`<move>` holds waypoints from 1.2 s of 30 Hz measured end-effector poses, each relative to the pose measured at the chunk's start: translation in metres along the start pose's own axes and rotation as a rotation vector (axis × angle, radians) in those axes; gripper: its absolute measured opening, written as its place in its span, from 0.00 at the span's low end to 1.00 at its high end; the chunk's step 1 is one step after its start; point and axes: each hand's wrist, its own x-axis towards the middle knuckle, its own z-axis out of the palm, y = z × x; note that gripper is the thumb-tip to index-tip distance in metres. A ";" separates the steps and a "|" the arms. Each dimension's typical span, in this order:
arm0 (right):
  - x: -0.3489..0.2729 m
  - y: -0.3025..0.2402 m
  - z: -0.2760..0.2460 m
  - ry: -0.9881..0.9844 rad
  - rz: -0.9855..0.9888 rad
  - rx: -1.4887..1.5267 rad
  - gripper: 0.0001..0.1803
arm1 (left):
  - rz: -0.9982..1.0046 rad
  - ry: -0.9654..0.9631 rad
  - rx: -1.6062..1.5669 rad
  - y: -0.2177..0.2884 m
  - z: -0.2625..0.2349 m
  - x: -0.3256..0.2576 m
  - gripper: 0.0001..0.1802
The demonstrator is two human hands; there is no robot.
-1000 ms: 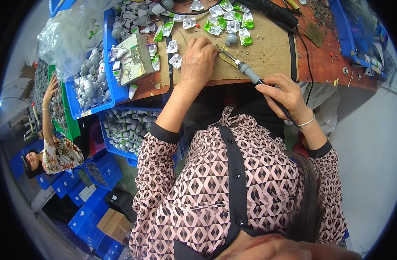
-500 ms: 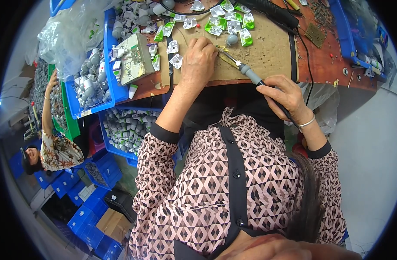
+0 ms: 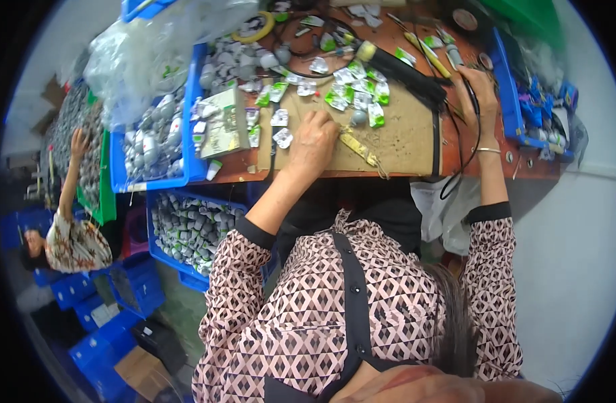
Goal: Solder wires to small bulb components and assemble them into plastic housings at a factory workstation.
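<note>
My left hand rests on the cardboard sheet with its fingers drawn together; whatever they pinch is hidden. By its fingertips lie a narrow yellowish strip and a small grey round-ended part. At the back right, my right hand is closed round a soldering iron, whose grey collar points away from me. The iron's black cord loops down past the wrist. Several clear-and-green plastic pieces lie on the sheet beyond my left hand.
A blue bin of grey-white parts stands left, beside a worn box. Below the table edge is another blue bin. A black tube lies at the back, and a blue tray stands right. Another person works far left.
My right hand has carried the soldering iron from beside my left hand to the back right. My left hand stays by the strip. The view has shifted, showing more of the table's back.
</note>
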 end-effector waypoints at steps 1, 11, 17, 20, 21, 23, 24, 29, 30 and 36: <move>0.006 0.021 0.017 0.000 -0.052 -0.058 0.14 | -0.005 -0.005 0.031 -0.005 0.001 -0.007 0.03; -0.001 0.192 0.038 -0.487 -0.100 -0.391 0.33 | 0.007 0.031 0.015 -0.008 0.070 0.002 0.05; 0.018 0.211 0.063 -0.586 -0.137 -0.304 0.31 | -0.128 0.013 -0.012 -0.015 0.086 -0.005 0.07; 0.032 0.184 0.060 -0.476 -0.115 -0.233 0.25 | -0.080 0.008 0.084 -0.022 0.097 -0.004 0.07; 0.030 0.117 0.025 -0.376 -0.194 -0.336 0.23 | -0.062 0.021 0.045 -0.018 0.092 -0.001 0.07; 0.023 0.114 0.025 -0.296 -0.272 -0.426 0.20 | -0.136 0.059 -0.022 -0.012 0.097 0.002 0.08; 0.018 0.123 0.039 -0.124 -0.353 0.011 0.18 | -0.202 0.090 -0.108 -0.011 0.099 0.002 0.09; 0.013 0.059 0.003 -0.456 -0.119 -0.155 0.20 | -0.142 0.171 -0.065 -0.024 0.106 0.023 0.12; 0.039 0.004 0.027 -0.727 -0.089 0.202 0.22 | -0.124 0.301 0.054 -0.048 0.106 -0.011 0.07; -0.016 -0.083 0.051 -0.286 -0.181 0.145 0.19 | -0.071 -0.075 0.063 -0.028 0.027 -0.013 0.06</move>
